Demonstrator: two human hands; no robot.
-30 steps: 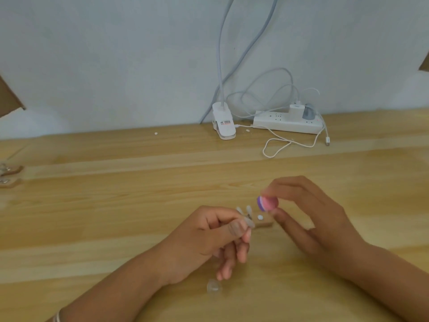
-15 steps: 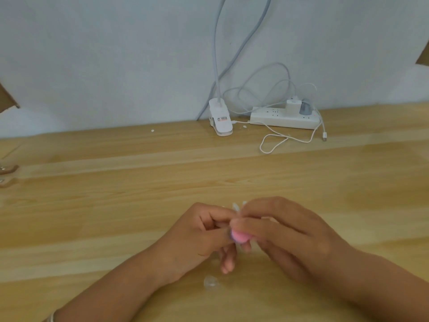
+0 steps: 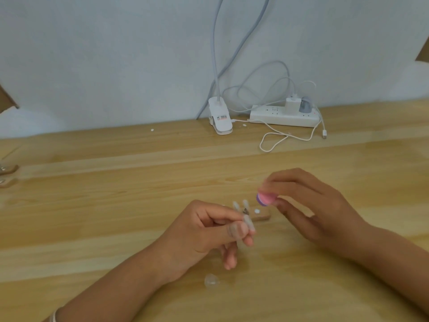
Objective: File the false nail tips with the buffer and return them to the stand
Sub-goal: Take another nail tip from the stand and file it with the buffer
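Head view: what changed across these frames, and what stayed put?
The right hand brought the pink buffer down onto the nail tip pinched in the left hand, then drew it back up and rightward, clear of it. The left hand kept its pinch. The wooden stand and the loose clear tip on the table stayed put.

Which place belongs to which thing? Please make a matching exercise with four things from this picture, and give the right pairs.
Things:
1 buffer
2 power strip
3 loose nail tip
4 stand

Places:
A on the table, close to the left hand, on the person's side
B against the wall
C pinched by the right hand
D on the table, between both hands

Pairs: 1-C; 2-B; 3-A; 4-D
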